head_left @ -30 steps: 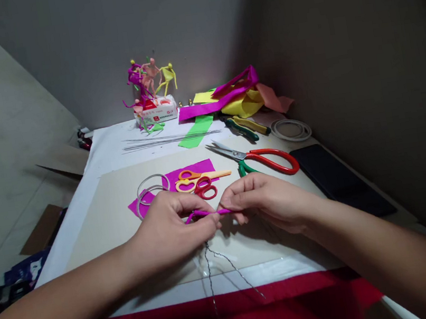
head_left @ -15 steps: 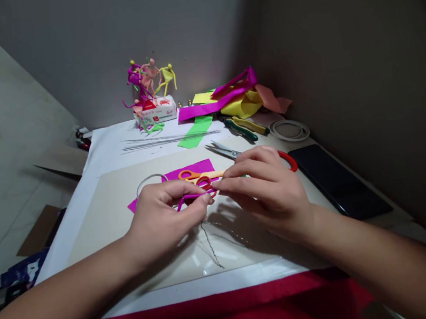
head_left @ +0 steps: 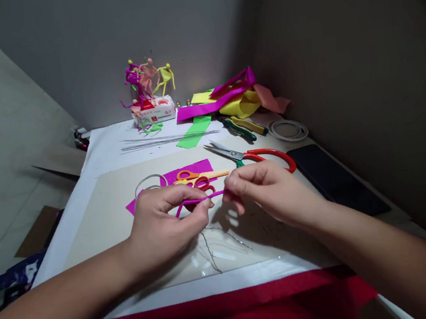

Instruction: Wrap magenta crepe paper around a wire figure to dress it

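A thin magenta paper-wrapped strand (head_left: 215, 194) runs between my two hands. My left hand (head_left: 169, 214) pinches it between thumb and fingers, and one bent magenta piece sticks out below the fingers. At the strand's right end, my right hand (head_left: 259, 187) holds it with closed fingers. Twisted bare wires (head_left: 211, 250) hang or lie below my left fingertips; where they join is hidden. Just behind the hands are small orange-and-yellow scissors (head_left: 199, 175), a red-handled pair (head_left: 202, 183) and magenta paper (head_left: 167, 175).
Large red-handled scissors (head_left: 271, 152) and a black phone (head_left: 336, 178) lie to the right. Farther back are pliers (head_left: 246, 127), a white coil (head_left: 287, 130), straight wires (head_left: 146, 144), coloured paper strips (head_left: 197, 110) and small figures (head_left: 149, 75) on a tissue pack (head_left: 161, 109).
My right hand has turned and moved slightly right, showing more of the magenta strand. More of the large scissors' red handles shows. The view has shifted a little.
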### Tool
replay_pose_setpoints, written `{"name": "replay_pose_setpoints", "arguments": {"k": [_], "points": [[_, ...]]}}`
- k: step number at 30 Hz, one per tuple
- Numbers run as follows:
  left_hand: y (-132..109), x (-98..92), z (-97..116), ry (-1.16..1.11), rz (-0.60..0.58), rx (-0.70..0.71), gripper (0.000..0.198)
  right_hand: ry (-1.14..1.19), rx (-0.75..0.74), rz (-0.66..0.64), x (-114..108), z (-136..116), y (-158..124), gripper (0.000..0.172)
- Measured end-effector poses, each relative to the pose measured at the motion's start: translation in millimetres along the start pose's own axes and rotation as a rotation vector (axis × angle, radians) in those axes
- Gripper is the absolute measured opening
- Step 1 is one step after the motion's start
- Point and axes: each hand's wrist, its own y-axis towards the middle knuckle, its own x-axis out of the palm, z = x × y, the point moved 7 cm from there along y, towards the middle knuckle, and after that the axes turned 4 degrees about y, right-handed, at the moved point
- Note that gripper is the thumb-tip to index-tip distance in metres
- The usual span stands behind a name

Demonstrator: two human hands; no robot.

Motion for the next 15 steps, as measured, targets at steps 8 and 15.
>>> {"name": "replay_pose_setpoints", "arguments": {"k": [8,15], "points": [[-1.9,-0.6,6.4,-0.027,-0.008,0.124,0.009,-0.535,-0.857,0.145,8.2,-45.3,-27.4,0.022],[0.4,0.3,6.9,-0.021,0.010,0.105,0.009,-0.445,-0.624,0.176,8.1,-32.8,-16.5,0.006]]}}
